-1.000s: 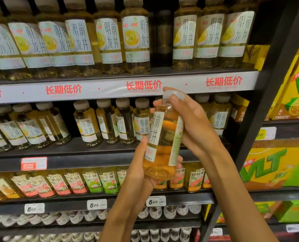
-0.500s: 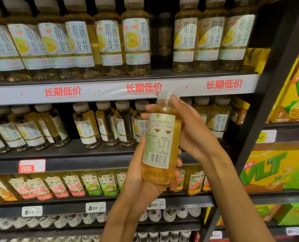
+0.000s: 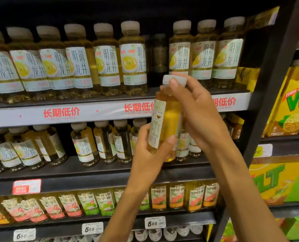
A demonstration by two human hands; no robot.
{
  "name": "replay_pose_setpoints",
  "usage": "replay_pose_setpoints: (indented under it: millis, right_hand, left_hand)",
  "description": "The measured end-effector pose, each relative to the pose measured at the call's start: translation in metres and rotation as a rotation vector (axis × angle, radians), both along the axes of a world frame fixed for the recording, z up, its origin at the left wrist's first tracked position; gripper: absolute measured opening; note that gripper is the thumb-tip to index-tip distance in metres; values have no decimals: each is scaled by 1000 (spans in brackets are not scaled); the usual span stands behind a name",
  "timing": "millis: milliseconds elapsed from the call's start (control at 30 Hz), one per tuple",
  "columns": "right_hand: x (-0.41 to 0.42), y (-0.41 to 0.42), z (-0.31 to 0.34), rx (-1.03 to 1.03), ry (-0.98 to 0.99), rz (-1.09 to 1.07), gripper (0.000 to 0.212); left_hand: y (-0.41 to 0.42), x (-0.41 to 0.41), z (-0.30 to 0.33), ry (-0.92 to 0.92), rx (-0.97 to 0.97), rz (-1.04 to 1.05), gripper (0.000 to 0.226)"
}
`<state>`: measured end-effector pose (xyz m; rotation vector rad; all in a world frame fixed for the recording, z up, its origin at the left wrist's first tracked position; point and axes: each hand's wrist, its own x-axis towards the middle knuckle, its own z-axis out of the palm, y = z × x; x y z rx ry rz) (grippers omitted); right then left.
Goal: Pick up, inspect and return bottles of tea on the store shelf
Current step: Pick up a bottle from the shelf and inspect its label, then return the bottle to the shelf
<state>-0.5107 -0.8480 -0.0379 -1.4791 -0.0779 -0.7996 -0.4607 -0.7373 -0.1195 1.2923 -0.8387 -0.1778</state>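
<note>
Clear plastic bottle of amber tea, white cap, barcode label outward; gripped low by left hand, high by right hand. Behind: "Unif" bottles, shelf strip "长期低价".

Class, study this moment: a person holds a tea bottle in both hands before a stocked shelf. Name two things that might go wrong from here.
1. The held bottle is tilted and gripped only at its cap by the right hand and low down by the left hand; a loosened grip might drop it.
2. The gap in the top row is narrow, so returning it there may knock the neighbouring bottles.
</note>
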Motion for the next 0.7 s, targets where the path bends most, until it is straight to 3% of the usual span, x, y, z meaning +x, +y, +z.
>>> replay_pose_setpoints:
  millis: [133,267,467,600,700]
  right_hand:
    - [0,-20,26,-52,-30,205,41]
    - [7,-24,48,-85,-106,227,45]
    - [13,-22,71,-113,-240,4,47]
    - [19,-19,81,-160,-287,-61,48]
    - [25,-20,83,-222,-294,-123,50]
  left_hand:
    - [-4,16,25,202,-145,-329,58]
    - [-13,25,49,170,-151,-362,41]
    - [-23,35,79,-170,-104,-5,51]
    - [-30,39,90,-476,50,251,64]
    - [-33,44,93,-559,79,363,63]
